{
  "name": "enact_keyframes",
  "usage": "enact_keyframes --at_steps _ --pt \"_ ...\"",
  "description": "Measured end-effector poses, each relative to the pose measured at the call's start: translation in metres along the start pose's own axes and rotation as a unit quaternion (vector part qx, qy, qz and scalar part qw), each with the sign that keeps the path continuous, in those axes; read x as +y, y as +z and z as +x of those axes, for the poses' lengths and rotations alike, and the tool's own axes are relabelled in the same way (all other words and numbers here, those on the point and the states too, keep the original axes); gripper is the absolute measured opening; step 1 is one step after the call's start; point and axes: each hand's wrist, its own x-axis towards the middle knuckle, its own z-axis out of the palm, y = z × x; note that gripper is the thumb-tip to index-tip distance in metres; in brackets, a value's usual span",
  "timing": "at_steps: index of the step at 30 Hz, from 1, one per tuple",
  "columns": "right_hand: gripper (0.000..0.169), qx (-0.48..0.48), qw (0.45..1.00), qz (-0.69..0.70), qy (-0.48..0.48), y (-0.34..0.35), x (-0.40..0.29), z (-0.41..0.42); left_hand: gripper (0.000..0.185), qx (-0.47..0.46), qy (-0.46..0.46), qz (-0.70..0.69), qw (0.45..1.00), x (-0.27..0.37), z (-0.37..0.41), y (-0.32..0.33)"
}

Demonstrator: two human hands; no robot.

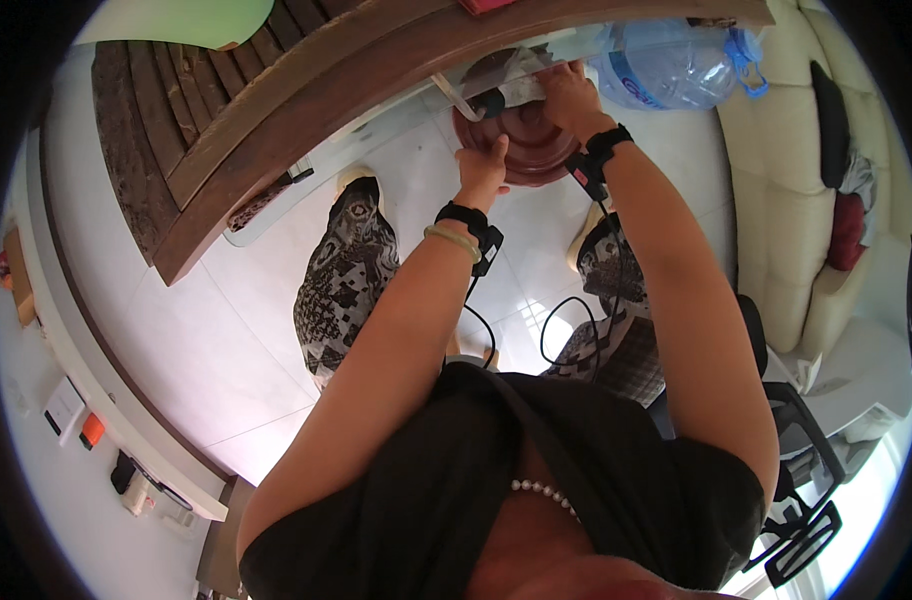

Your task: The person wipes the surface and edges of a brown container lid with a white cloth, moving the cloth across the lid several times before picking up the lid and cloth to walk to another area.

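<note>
Beneath the edge of the wooden table is a round, reddish-brown, ringed object [529, 159], which may be a bin or a lid. My left hand [483, 171] grips its near left rim, thumb on top and fingers at the side. White crumpled plastic or paper [525, 86] lies over its far part, beside a small dark item [490, 103]. My right hand [570, 97] is at the far right of the round object, touching the white material. Its fingertips are partly hidden, so its grip is unclear. Both wrists wear black straps with cabled modules.
The slatted wooden table [223, 150] curves across the top left, with a glass shelf [366, 131] below. A large blue-tinted water bottle [666, 66] lies right of my right hand. A cream sofa [778, 225] stands at the right. Black cables [492, 330] hang from both wrists.
</note>
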Motion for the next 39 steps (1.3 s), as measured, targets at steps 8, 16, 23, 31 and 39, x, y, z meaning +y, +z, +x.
enact_keyframes --at_steps 8,16,23,31,39 --pt "0.063 -0.123 0.963 0.133 0.198 0.007 -0.001 -0.06 0.061 0.01 -0.009 0.007 1.0 0.001 0.003 0.002" --pt "0.036 -0.123 0.959 0.213 0.14 -0.029 0.007 -0.062 0.071 0.011 -0.022 -0.016 1.0 0.006 0.0 -0.001" --pt "0.034 -0.072 0.994 -0.077 0.044 0.043 0.049 0.018 0.077 0.005 0.007 0.03 1.0 0.01 -0.006 0.005" --pt "0.058 0.046 0.993 0.058 -0.096 0.012 -0.005 0.009 0.074 -0.034 -0.016 -0.003 0.999 0.001 0.007 -0.004" --pt "0.064 -0.06 0.973 0.128 0.184 0.016 0.011 -0.072 0.075 -0.015 -0.013 0.002 1.0 0.007 -0.006 -0.002"
